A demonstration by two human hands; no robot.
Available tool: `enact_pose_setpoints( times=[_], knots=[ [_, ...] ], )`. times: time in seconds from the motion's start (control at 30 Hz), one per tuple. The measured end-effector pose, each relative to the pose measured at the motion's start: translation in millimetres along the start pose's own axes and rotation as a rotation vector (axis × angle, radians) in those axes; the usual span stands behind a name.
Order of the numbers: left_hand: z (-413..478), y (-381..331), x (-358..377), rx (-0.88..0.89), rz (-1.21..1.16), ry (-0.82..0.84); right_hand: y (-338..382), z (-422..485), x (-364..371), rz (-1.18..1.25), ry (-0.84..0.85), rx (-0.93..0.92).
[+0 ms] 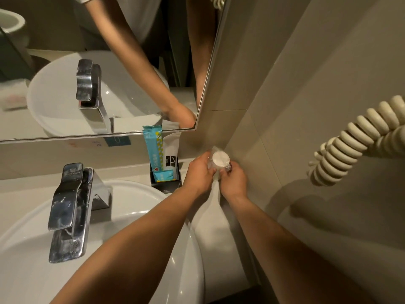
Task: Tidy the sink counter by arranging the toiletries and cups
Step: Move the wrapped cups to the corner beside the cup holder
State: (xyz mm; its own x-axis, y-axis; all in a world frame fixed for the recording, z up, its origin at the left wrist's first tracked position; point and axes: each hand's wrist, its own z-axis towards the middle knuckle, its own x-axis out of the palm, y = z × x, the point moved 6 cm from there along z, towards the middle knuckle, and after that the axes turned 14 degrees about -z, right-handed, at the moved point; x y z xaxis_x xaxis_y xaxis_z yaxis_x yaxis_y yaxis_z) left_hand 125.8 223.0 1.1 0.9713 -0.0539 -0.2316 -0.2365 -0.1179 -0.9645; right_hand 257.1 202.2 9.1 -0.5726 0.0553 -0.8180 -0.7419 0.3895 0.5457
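From the head camera, both hands meet in the far right corner of the pale bench [135, 174], where the mirror wall meets the side wall. Between them is a small white cup wrapped in clear crinkled plastic [219, 159], tilted so its round end faces up toward the camera; its lower body is hidden behind the fingers, and the wrap blurs its edges. The left hand [199, 174] cups it from the left, grip closed around the side, thumb on top. The right hand [234, 179] pinches the wrap at the cup's lower right edge, fingertips bunched; what glints there is too small to make out.

Just left of the hands stands a black square holder [166, 183] on the bench, packed with 3 sachets: a tall teal packet [153, 148], a white and black packet [172, 150], and a short teal packet [164, 174] in front. The printing is unreadable.

Both forearms stretch in from the bottom edge over the white round basin [140, 200]. The chrome block tap [70, 207] stands left. A cream coiled cord [350, 141] hangs on the right wall, cut off by the frame.
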Motion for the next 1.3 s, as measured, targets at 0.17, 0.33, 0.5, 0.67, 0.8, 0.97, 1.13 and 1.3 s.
enact_pose_setpoints(
  times=[0.17, 0.33, 0.5, 0.67, 0.8, 0.97, 1.13, 1.3],
  knots=[
    [-25.0, -17.3, -9.3, 0.033, 0.059, 0.046, -2.4, -20.9, -16.9, 0.002, -0.003, 0.013],
    [-70.7, -62.1, -35.7, 0.088, 0.118, 0.078, 31.1, -63.6, -57.3, 0.058, 0.011, -0.125],
    [-125.7, -111.1, -99.0, 0.181, 0.154, 0.027, 89.7, -108.9, -90.7, 0.014, 0.069, -0.329],
    [-190.3, -140.4, -196.5, 0.254, 0.196, -0.096, 173.2, -167.3, -101.5, -0.081, 0.133, -0.609],
    [-241.3, -133.5, -283.5, 0.238, 0.247, -0.224, 234.5, -221.1, -80.6, -0.158, 0.216, -0.802],
    [-306.3, -103.3, -379.3, 0.147, 0.331, -0.356, 299.5, -294.6, -31.6, -0.206, 0.359, -1.03],
    [-370.4, -68.2, -451.1, -0.005, 0.351, -0.489, 342.1, -367.8, 33.8, -0.298, 0.457, -1.212],
    [-422.3, -14.8, -485.7, -0.227, 0.516, -0.445, 349.7, -422.1, 108.8, -0.509, 0.553, -1.311]
  ],
)
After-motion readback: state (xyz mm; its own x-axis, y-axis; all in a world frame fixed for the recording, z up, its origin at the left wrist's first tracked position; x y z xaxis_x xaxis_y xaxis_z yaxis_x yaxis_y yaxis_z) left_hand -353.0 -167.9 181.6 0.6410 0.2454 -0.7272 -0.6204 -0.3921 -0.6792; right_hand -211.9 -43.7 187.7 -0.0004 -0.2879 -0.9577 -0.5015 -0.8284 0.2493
